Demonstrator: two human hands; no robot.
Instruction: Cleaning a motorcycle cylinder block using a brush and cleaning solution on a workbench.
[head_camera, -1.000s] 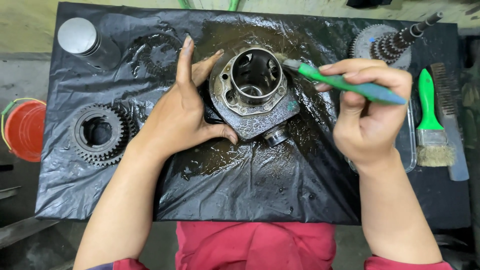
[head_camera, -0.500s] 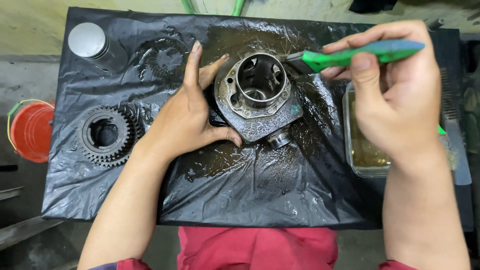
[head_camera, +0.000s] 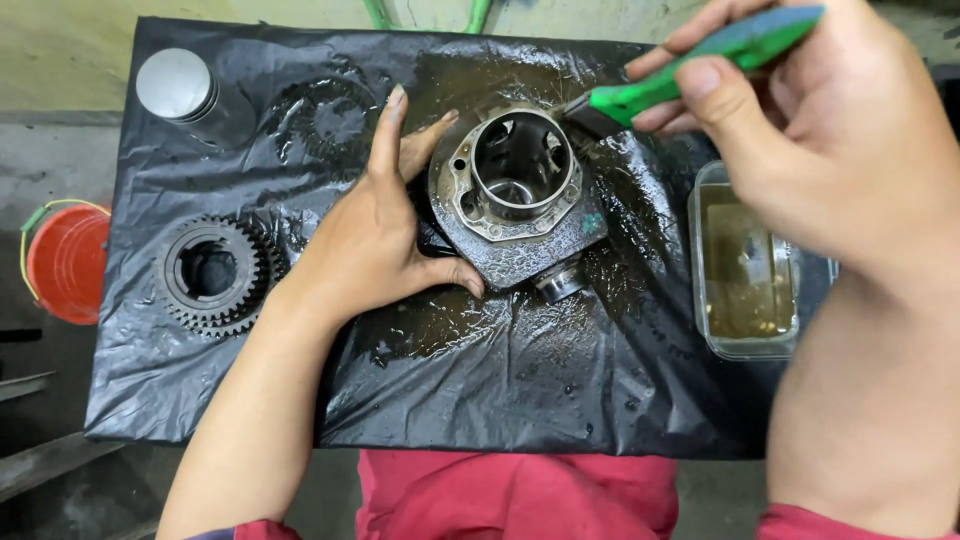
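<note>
Head view: oily metal cylinder block (head_camera: 515, 195), standing bore-up near the middle of a wet black plastic sheet (head_camera: 520, 380) over the tabletop. Steadied by the left hand (head_camera: 375, 240), with its fingers spread open against the block's left flank and the thumb pressed at the lower edge, not closed around it. Green-handled brush (head_camera: 690, 70) pinched in the clenched fingers of the right hand (head_camera: 810, 150), with the dark brush head touching the upper right rim of the block.

Best done, as a judgement, with short strokes along the rim and into the small bolt holes, with firm pressure from the left palm against sliding on the slippery sheet.

Clear tray of brownish liquid (head_camera: 745, 265) just beside on the right, handy for dipping. Toothed gear (head_camera: 215, 275) and a grey cylindrical part (head_camera: 185, 90) well apart on the left; orange bucket (head_camera: 65, 265) beyond the sheet's edge.
</note>
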